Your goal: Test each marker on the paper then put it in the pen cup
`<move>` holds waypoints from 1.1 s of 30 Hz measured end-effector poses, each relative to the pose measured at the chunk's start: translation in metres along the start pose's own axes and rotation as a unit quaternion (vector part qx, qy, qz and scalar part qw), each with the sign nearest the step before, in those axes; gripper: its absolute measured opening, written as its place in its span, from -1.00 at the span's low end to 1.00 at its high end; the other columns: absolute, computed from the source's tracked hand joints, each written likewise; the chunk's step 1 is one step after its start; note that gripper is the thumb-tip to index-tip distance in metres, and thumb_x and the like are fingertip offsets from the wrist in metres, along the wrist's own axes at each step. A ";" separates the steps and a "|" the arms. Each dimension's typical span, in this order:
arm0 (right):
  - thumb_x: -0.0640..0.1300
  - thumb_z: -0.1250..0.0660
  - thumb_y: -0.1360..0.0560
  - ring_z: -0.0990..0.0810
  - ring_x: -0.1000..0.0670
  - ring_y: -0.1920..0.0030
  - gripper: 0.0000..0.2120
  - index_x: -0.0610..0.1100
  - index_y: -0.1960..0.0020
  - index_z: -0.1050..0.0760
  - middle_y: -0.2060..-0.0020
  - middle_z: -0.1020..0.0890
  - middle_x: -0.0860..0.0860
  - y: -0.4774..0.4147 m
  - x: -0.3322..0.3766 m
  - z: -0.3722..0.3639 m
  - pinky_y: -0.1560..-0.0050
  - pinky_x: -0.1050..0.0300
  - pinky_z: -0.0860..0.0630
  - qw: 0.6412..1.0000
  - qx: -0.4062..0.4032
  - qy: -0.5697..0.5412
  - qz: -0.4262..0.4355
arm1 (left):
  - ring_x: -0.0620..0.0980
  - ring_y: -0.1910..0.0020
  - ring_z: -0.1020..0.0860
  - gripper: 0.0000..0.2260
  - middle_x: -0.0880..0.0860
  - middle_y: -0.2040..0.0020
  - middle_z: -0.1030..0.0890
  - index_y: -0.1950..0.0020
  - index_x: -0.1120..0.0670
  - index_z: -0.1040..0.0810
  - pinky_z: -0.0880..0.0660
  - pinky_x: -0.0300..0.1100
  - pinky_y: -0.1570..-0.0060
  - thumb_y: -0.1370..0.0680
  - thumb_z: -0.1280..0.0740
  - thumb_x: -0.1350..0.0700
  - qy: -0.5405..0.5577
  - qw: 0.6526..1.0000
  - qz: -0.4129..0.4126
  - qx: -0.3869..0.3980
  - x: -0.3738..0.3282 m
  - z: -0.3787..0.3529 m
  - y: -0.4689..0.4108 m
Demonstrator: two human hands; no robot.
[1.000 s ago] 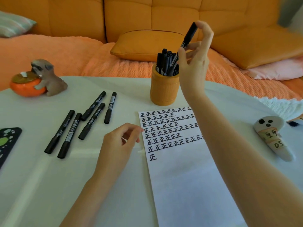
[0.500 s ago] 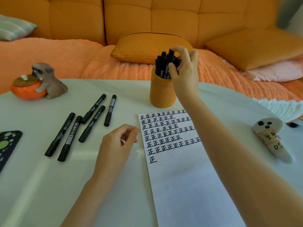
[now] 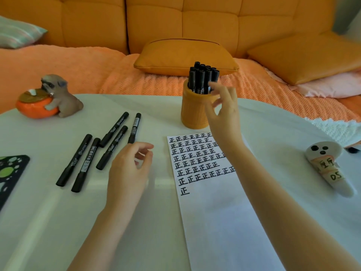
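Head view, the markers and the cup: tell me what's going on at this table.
The paper carries rows of handwritten test marks, and the orange pen cup holds a bunch of capped markers. The person's right hand is open beside the cup's rim, holding nothing. The left hand, loosely curled and empty, is close to five loose markers lying on the table, still to be tested.
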State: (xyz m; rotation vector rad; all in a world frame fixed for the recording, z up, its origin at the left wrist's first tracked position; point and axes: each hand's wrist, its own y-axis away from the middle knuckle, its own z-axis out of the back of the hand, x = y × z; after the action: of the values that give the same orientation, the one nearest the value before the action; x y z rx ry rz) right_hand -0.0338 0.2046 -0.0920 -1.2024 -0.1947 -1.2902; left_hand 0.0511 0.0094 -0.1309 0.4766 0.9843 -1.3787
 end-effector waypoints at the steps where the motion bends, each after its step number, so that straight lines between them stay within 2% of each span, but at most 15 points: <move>1: -0.23 -0.23 -0.56 -0.50 0.04 0.12 -0.74 -0.12 -0.24 -0.47 -0.02 -0.47 -0.01 0.012 0.004 0.004 0.25 0.27 -0.42 1.000 0.016 -0.010 -0.017 | -0.09 0.09 -0.51 -0.85 -0.09 0.05 -0.57 -0.06 0.00 -0.58 -0.44 -0.27 0.06 -0.54 -0.31 0.19 -0.019 1.000 -0.008 -0.006 0.003 0.000 -0.002; 3: -0.24 -0.23 -0.57 -0.50 0.12 0.16 -0.82 -0.10 -0.13 -0.53 0.05 -0.53 0.02 0.038 0.012 0.012 0.26 0.32 -0.36 0.997 0.050 -0.030 -0.040 | -0.01 -0.07 -0.49 -0.79 -0.06 -0.05 -0.52 -0.14 0.02 -0.54 -0.44 -0.14 -0.09 -0.53 -0.32 0.22 -0.060 0.998 -0.017 -0.013 0.009 -0.001 -0.006; 7: -0.25 -0.26 -0.56 -0.50 0.20 0.19 -0.80 -0.02 -0.06 -0.57 0.13 -0.61 0.10 0.091 0.023 0.027 0.23 0.40 -0.37 0.984 0.113 -0.081 -0.115 | 0.07 -0.28 -0.41 -0.71 0.05 -0.24 -0.45 -0.23 0.09 -0.51 -0.35 -0.16 -0.15 -0.52 -0.32 0.26 -0.120 0.992 -0.018 -0.018 0.019 -0.003 -0.012; 11: -0.25 -0.26 -0.55 -0.54 0.14 0.17 -0.76 0.07 -0.01 -0.57 0.15 -0.64 0.12 0.109 0.026 0.030 0.25 0.33 -0.41 0.973 0.128 -0.112 -0.158 | 0.07 -0.34 -0.38 -0.65 0.06 -0.38 -0.38 -0.33 0.12 -0.46 -0.39 -0.03 -0.22 -0.54 -0.30 0.25 -0.151 0.988 -0.012 -0.009 0.021 -0.003 -0.018; 15: -0.23 -0.25 -0.56 -0.54 0.12 0.18 -0.78 0.04 -0.03 -0.58 0.18 -0.64 0.12 0.106 0.028 0.031 0.25 0.30 -0.41 0.970 0.131 -0.116 -0.170 | 0.04 -0.41 -0.33 -0.66 0.04 -0.44 -0.36 -0.36 0.14 -0.45 -0.30 -0.04 -0.33 -0.57 -0.26 0.23 -0.158 0.987 0.009 -0.001 0.023 -0.005 -0.022; 19: -0.22 -0.26 -0.55 -0.53 0.13 0.19 -0.80 0.02 -0.04 -0.59 0.18 -0.65 0.11 0.105 0.027 0.032 0.27 0.30 -0.40 0.970 0.136 -0.111 -0.171 | 0.09 -0.29 -0.45 -0.76 0.09 -0.33 -0.48 -0.20 0.20 -0.58 -0.35 -0.07 -0.23 -0.54 -0.31 0.23 -0.162 0.987 0.014 -0.021 0.027 -0.008 -0.025; 22: -0.21 -0.26 -0.55 -0.52 0.11 0.20 -0.81 0.03 -0.03 -0.58 0.20 -0.65 0.11 0.104 0.026 0.033 0.28 0.29 -0.40 0.969 0.136 -0.107 -0.175 | 0.11 -0.06 -0.54 -0.89 0.10 -0.12 -0.58 0.01 0.22 -0.63 -0.34 -0.21 0.02 -0.49 -0.39 0.22 -0.147 0.988 0.016 -0.043 0.025 -0.006 -0.024; 24: -0.21 -0.26 -0.55 -0.51 0.13 0.22 -0.81 0.03 -0.02 -0.59 0.20 -0.65 0.11 0.104 0.026 0.034 0.28 0.32 -0.39 0.969 0.138 -0.103 -0.178 | 0.12 0.06 -0.56 -0.95 0.09 0.01 -0.59 0.10 0.19 -0.61 -0.36 -0.18 0.08 -0.46 -0.41 0.24 -0.137 0.989 0.011 -0.051 0.023 -0.003 -0.023; 27: -0.21 -0.25 -0.55 -0.51 0.19 0.25 -0.80 0.04 -0.02 -0.58 0.21 -0.65 0.13 0.105 0.027 0.033 0.28 0.38 -0.39 0.968 0.150 -0.093 -0.178 | 0.05 0.12 -0.56 -0.86 0.05 0.09 -0.59 0.07 0.13 -0.52 -0.46 -0.09 0.06 -0.44 -0.41 0.28 -0.099 0.994 0.021 -0.050 0.019 0.001 -0.019; 30: -0.21 -0.25 -0.56 -0.52 0.19 0.27 -0.80 0.03 -0.02 -0.59 0.22 -0.65 0.12 0.105 0.027 0.033 0.28 0.38 -0.39 0.967 0.155 -0.089 -0.183 | 0.01 0.09 -0.55 -0.80 0.01 0.08 -0.57 0.01 0.08 -0.46 -0.48 -0.10 -0.01 -0.46 -0.40 0.29 -0.043 0.997 0.031 -0.057 0.013 0.005 -0.014; 33: -0.17 -0.27 -0.56 -0.51 0.18 0.30 -0.85 -0.01 -0.03 -0.59 0.25 -0.64 0.09 0.104 0.028 0.032 0.29 0.36 -0.42 0.957 0.161 -0.119 -0.210 | -0.13 0.09 -0.57 -0.78 -0.05 0.08 -0.58 -0.01 0.05 -0.44 -0.46 -0.37 0.04 -0.48 -0.39 0.30 0.046 0.997 0.034 -0.051 0.006 0.011 -0.013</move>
State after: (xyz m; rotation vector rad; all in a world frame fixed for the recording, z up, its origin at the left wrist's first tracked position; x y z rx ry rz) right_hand 0.0747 0.1922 -0.1175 -1.0612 -0.8423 -1.4058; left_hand 0.0415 -0.0050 -0.1267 0.4965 1.0970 -1.2481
